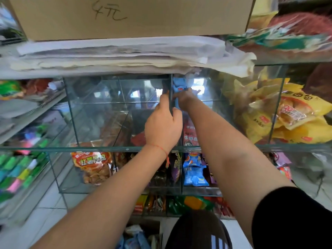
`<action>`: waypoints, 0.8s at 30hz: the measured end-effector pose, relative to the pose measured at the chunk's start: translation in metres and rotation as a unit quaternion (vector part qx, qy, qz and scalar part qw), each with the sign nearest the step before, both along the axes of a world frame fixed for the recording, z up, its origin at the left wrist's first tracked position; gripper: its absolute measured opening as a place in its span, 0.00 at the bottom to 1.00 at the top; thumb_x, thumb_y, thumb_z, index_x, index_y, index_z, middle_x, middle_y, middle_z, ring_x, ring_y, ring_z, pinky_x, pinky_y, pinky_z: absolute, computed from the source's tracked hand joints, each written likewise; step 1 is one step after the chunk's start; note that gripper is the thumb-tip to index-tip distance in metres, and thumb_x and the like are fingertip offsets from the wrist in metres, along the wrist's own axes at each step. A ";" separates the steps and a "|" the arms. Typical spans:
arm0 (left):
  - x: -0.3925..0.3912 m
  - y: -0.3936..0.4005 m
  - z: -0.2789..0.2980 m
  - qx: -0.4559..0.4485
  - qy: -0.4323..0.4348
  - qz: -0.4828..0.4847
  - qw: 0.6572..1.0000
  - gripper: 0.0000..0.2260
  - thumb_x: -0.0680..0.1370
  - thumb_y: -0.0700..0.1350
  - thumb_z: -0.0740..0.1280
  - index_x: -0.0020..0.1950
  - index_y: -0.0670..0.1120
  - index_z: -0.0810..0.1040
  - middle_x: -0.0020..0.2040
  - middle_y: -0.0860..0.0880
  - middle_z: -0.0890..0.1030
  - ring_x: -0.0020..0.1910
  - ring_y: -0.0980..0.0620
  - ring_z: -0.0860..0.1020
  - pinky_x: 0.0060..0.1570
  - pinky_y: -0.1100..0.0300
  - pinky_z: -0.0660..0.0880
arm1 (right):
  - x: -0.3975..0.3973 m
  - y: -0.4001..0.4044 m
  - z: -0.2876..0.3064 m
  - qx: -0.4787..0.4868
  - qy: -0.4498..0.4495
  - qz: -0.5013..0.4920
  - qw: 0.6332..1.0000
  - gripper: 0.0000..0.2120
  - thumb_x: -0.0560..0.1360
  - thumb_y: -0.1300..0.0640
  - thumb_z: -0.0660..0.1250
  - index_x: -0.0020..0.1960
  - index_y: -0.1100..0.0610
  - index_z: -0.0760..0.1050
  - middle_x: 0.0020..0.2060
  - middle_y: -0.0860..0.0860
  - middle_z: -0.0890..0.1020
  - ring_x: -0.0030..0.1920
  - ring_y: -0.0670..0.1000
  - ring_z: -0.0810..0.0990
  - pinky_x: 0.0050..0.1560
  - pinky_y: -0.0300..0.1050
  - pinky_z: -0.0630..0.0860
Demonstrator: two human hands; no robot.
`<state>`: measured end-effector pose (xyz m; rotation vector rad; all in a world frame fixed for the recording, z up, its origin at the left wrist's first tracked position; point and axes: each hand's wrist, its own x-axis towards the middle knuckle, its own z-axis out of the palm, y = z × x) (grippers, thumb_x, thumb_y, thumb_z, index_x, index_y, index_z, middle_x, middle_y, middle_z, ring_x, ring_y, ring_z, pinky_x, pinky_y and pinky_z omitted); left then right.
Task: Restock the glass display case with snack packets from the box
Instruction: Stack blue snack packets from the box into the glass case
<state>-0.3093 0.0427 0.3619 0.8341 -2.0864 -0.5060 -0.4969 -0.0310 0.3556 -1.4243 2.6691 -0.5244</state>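
Observation:
Both my arms reach into the upper level of the glass display case (100,148). My left hand (162,126) grips the vertical glass divider (170,90) between two compartments, fingers curled round its edge. Just right of the divider my right hand (185,98) holds a blue snack packet (178,83) upright near the top of the compartment. Red packets (190,135) lie below it in the same compartment. An open box (138,236) with blue packets sits at the bottom, by my knee.
Yellow bread bags (287,115) fill the compartment on the right. Orange chips (91,162) and blue packets (195,171) sit in the lower level. A cardboard carton (133,17) rests on stacked papers (125,54) atop the case. Shelves with colourful goods (21,169) stand at left.

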 end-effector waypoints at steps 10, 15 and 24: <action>0.006 -0.003 0.005 -0.022 -0.059 -0.004 0.998 0.22 0.79 0.54 0.60 0.71 0.49 0.64 0.42 0.52 0.72 0.38 0.49 0.69 0.38 0.57 0.64 | -0.005 0.001 -0.014 -0.114 -0.082 -0.089 0.986 0.28 0.80 0.53 0.62 0.75 0.62 0.56 0.69 0.58 0.69 0.60 0.54 0.71 0.52 0.36 0.71; 0.006 0.000 0.005 -0.019 -0.052 -0.007 0.998 0.22 0.79 0.53 0.61 0.72 0.49 0.64 0.42 0.51 0.72 0.42 0.43 0.76 0.38 0.57 0.62 | -0.005 0.007 -0.013 -0.042 -0.052 -0.049 0.997 0.24 0.78 0.66 0.57 0.72 0.51 0.61 0.63 0.61 0.65 0.62 0.61 0.70 0.57 0.51 0.71; 0.006 -0.001 0.002 -0.021 -0.045 -0.001 0.999 0.20 0.80 0.52 0.60 0.69 0.48 0.65 0.43 0.51 0.71 0.38 0.48 0.68 0.37 0.57 0.61 | -0.016 0.002 -0.023 0.000 -0.081 -0.038 0.996 0.22 0.77 0.63 0.60 0.71 0.54 0.65 0.67 0.59 0.64 0.65 0.60 0.70 0.57 0.45 0.68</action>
